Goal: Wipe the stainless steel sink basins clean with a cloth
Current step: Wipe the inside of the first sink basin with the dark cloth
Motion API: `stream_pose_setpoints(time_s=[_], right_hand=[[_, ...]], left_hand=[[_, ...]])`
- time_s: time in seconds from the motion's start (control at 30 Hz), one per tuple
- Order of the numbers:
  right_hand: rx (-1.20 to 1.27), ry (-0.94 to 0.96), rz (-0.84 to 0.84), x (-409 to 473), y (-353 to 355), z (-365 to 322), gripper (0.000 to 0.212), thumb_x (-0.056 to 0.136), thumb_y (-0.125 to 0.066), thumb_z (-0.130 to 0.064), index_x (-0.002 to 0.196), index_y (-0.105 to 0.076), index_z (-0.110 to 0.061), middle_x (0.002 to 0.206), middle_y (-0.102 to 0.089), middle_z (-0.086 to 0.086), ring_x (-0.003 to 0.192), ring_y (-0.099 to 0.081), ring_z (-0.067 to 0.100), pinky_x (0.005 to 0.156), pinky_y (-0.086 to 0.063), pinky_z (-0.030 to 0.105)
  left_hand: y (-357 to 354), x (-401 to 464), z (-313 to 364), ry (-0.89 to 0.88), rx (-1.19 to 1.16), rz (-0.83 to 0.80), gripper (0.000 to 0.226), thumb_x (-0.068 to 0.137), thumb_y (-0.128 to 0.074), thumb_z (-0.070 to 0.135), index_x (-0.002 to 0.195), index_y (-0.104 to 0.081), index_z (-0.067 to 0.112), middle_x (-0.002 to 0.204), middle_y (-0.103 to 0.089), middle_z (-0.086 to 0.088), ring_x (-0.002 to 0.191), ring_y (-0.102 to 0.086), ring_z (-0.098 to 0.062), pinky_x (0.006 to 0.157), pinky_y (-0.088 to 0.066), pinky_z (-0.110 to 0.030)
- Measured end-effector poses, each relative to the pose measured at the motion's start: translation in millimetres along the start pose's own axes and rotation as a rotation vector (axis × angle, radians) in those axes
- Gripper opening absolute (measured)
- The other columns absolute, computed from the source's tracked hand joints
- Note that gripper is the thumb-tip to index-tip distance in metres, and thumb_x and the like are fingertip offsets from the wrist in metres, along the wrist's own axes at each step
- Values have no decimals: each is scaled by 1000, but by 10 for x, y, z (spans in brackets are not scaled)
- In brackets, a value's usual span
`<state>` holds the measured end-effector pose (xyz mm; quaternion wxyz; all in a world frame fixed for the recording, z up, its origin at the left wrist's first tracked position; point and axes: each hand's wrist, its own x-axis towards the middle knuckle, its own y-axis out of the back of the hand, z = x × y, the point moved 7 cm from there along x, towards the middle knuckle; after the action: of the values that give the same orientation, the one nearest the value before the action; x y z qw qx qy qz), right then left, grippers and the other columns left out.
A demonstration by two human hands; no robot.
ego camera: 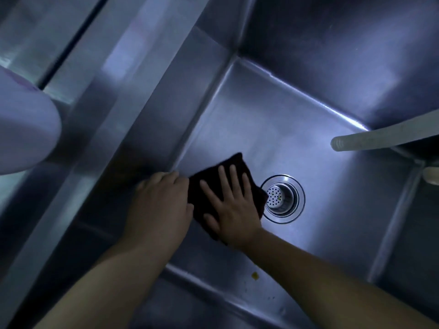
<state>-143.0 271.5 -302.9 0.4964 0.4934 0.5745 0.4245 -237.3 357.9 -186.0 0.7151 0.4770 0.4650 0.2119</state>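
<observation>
Cloth (215, 186) under flat right hand (231, 205) on dim basin (273, 129); left hand (161, 198) seemingly gripping its edge.

The basin floor (273, 129) lies bare toward its far corner and toward the right wall, leaving open steel to sweep across. The dark cloth (228, 179) under the flat right hand (234, 207) covers the floor near the left wall, its right edge touching the drain strainer (282, 198), a raised perforated cup in the path to the right. The left hand (161, 198) blocks the left wall's foot. A pale corrugated hose (380, 136) juts in over the far right floor. A small yellow scrap (255, 275) lies near the front edge
</observation>
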Motion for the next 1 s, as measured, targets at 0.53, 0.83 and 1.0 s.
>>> stream_pose_setpoints(time_s=[0.53,0.83,1.0], right_hand=[[-65,-375,73,1851,473,1423,67,92,-18,-56,151,-4,-29,159,1,13,146,6,31,115,5,51],[70,-225,20,1259,243,344,74,89,-34,-55,151,-12,-21,158,-1,16,145,5,35,115,5,53],[115,24,-38,629,34,-458,76,88,-37,-52,151,-13,-16,158,-3,16,145,6,34,111,17,53]], left_hand=[[-97,58,-47,-21,88,-43,40,82,-60,41,118,-54,25,125,-57,4,116,-47,-21,95,-39,-35],[38,-28,-40,94,60,-83,32,90,-53,33,120,-52,22,123,-57,1,114,-49,-22,87,-45,-34],[149,-207,63,2,52,-258,32,96,-43,32,126,-45,23,129,-49,3,116,-46,-17,87,-38,-28]])
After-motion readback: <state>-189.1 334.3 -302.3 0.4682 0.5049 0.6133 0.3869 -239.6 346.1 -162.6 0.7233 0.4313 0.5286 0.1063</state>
